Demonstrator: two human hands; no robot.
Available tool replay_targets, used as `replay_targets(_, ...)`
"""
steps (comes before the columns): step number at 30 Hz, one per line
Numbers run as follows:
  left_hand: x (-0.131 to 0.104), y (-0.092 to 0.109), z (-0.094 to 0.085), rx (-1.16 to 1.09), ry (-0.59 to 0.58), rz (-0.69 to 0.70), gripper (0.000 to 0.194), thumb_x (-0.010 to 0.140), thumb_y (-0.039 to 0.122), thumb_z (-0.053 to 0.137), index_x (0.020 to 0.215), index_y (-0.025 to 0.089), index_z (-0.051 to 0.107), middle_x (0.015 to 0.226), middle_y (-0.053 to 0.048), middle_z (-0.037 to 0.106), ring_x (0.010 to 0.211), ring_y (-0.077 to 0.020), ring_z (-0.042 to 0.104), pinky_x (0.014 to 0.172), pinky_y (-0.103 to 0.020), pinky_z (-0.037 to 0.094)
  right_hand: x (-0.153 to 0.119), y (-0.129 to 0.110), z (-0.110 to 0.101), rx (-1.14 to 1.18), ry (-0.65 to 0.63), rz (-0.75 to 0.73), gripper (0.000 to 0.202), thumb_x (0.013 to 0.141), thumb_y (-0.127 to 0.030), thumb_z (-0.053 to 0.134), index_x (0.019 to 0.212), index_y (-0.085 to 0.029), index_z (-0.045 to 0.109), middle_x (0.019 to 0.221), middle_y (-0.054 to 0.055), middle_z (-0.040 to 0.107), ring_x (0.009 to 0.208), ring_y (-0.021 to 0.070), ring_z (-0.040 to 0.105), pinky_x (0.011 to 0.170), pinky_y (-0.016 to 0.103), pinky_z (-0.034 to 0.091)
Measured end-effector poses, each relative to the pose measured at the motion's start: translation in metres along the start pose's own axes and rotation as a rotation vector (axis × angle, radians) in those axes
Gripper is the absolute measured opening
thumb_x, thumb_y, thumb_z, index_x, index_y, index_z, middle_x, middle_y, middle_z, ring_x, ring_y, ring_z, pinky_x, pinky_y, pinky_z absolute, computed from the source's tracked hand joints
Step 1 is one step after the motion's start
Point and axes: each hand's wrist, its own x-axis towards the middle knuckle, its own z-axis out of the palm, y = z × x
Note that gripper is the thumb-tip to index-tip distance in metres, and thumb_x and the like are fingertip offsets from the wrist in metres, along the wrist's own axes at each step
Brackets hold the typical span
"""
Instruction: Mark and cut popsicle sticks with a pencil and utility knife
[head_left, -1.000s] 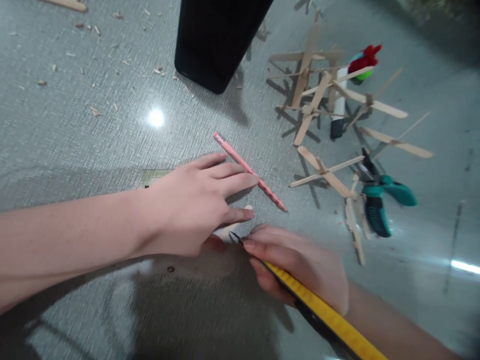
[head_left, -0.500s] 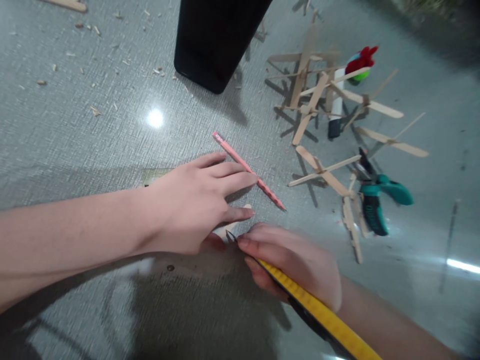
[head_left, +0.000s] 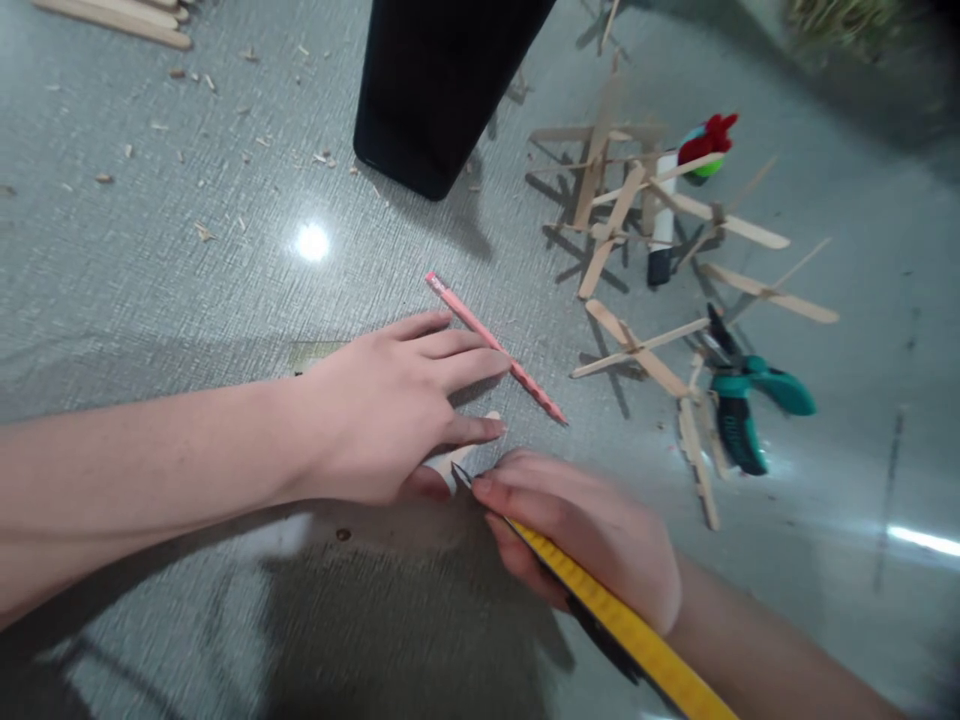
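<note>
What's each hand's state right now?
Left hand: open, fingers spread, holding down a pale flat wooden stick.
Right hand: closed, holding a long yellow-and-black knife.

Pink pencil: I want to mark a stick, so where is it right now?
In the head view, the pink pencil lies slantwise near the centre, beside the left hand and left of the green-handled pliers.

left hand (head_left: 390, 400): 1 | right hand (head_left: 592, 545): 1 | yellow tool (head_left: 619, 612): 1 | pale stick (head_left: 450, 464): 1 | pink pencil (head_left: 471, 318): 1 | pliers (head_left: 735, 382): 1 | black slab (head_left: 442, 90): 1 | white bar (head_left: 663, 225): 1 | red fuzzy thing (head_left: 705, 146): 1 | stick crosses (head_left: 636, 347): 4 or more | piled sticks (head_left: 112, 22): 3 or more | wood bits (head_left: 204, 231): lots
</note>
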Motion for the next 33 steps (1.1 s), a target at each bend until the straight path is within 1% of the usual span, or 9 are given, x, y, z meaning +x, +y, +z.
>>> replay_targets(3, -0.0009, -0.0003, -0.0002, -0.009, 0.008, -0.002, 0.054, 0.084, 0.050, 0.075, 0.133, 0.029, 0.068, 0.152, -0.013, 0.051, 0.144, -0.0346, 0.044, 0.124, -0.052, 0.028, -0.0015, 0.0005, 0.0006, 0.059, -0.015, 0.038, 0.025, 0.104, -0.013, 0.042, 0.122, -0.024, 0.056, 0.065, -0.006, 0.062, 0.060, 0.0144, 0.054, 0.067, 0.031, 0.049)
replay_targets(5, -0.0015, -0.0008, 0.0001, -0.011, 0.024, 0.006, 0.056, 0.082, 0.050, 0.076, 0.133, 0.028, 0.068, 0.151, -0.013, 0.052, 0.143, -0.0350, 0.045, 0.124, -0.053, 0.028, -0.0012, 0.0006, 0.0012, 0.077, -0.016, 0.056, 0.023, 0.105, -0.014, 0.041, 0.116, -0.024, 0.058, 0.064, -0.006, 0.060, 0.061, 0.0142, 0.054, 0.068, 0.030, 0.048)
replay_targets(11, -0.0019, -0.0015, 0.0006, -0.003, 0.024, 0.006, 0.057, 0.081, 0.049, 0.078, 0.133, 0.028, 0.068, 0.153, -0.013, 0.051, 0.143, -0.0341, 0.045, 0.125, -0.053, 0.028, 0.0011, 0.0009, 0.0029, 0.040, 0.028, -0.032, 0.036, 0.102, -0.008, 0.044, 0.135, -0.022, 0.051, 0.066, -0.007, 0.060, 0.058, 0.0126, 0.052, 0.067, 0.028, 0.048)
replay_targets(13, -0.0018, -0.0014, 0.0005, -0.002, 0.017, 0.002, 0.057, 0.082, 0.051, 0.077, 0.133, 0.029, 0.068, 0.154, -0.012, 0.050, 0.144, -0.0332, 0.044, 0.125, -0.052, 0.027, 0.0012, 0.0005, 0.0024, -0.015, 0.045, -0.022, 0.038, 0.100, -0.008, 0.047, 0.134, -0.022, 0.052, 0.066, -0.006, 0.062, 0.059, 0.0136, 0.056, 0.066, 0.028, 0.050)
replay_targets(16, -0.0017, -0.0013, 0.0003, -0.012, 0.011, -0.005, 0.058, 0.081, 0.052, 0.077, 0.134, 0.029, 0.068, 0.154, -0.012, 0.049, 0.145, -0.0334, 0.043, 0.125, -0.051, 0.026, 0.0011, 0.0000, 0.0005, -0.156, 0.118, -0.007, 0.038, 0.093, -0.007, 0.051, 0.128, -0.022, 0.056, 0.077, 0.000, 0.070, 0.068, 0.0168, 0.067, 0.068, 0.030, 0.056)
replay_targets(18, -0.0017, -0.0012, 0.0003, -0.017, 0.012, -0.006, 0.058, 0.081, 0.052, 0.078, 0.133, 0.029, 0.068, 0.154, -0.012, 0.049, 0.145, -0.0338, 0.043, 0.125, -0.052, 0.026, 0.0013, 0.0004, -0.0005, -0.205, 0.136, -0.013, 0.039, 0.090, -0.007, 0.053, 0.126, -0.022, 0.056, 0.081, 0.002, 0.072, 0.072, 0.0176, 0.070, 0.069, 0.030, 0.058)
replay_targets(24, -0.0017, -0.0009, 0.0008, -0.003, 0.018, -0.003, 0.057, 0.080, 0.052, 0.078, 0.132, 0.029, 0.069, 0.152, -0.012, 0.051, 0.144, -0.0332, 0.044, 0.125, -0.051, 0.028, 0.0020, 0.0048, 0.0007, -0.185, 0.098, -0.059, 0.038, 0.091, -0.008, 0.052, 0.127, -0.020, 0.055, 0.077, 0.000, 0.069, 0.068, 0.0148, 0.065, 0.066, 0.027, 0.056)
replay_targets(29, -0.0013, -0.0004, 0.0003, 0.001, 0.006, 0.000, 0.056, 0.083, 0.052, 0.076, 0.133, 0.029, 0.068, 0.153, -0.013, 0.050, 0.144, -0.0336, 0.044, 0.125, -0.052, 0.027, 0.0020, 0.0052, 0.0016, -0.197, 0.083, -0.042, 0.036, 0.091, -0.008, 0.054, 0.126, -0.019, 0.055, 0.079, 0.001, 0.067, 0.072, 0.0145, 0.064, 0.066, 0.025, 0.053)
replay_targets(33, -0.0013, -0.0004, 0.0000, 0.007, 0.017, 0.002, 0.055, 0.082, 0.050, 0.076, 0.132, 0.028, 0.069, 0.152, -0.013, 0.051, 0.144, -0.0338, 0.044, 0.124, -0.052, 0.029, 0.0022, 0.0022, 0.0015, -0.148, 0.070, -0.030, 0.035, 0.095, -0.009, 0.053, 0.129, -0.019, 0.054, 0.075, -0.001, 0.065, 0.066, 0.0143, 0.059, 0.065, 0.027, 0.051)
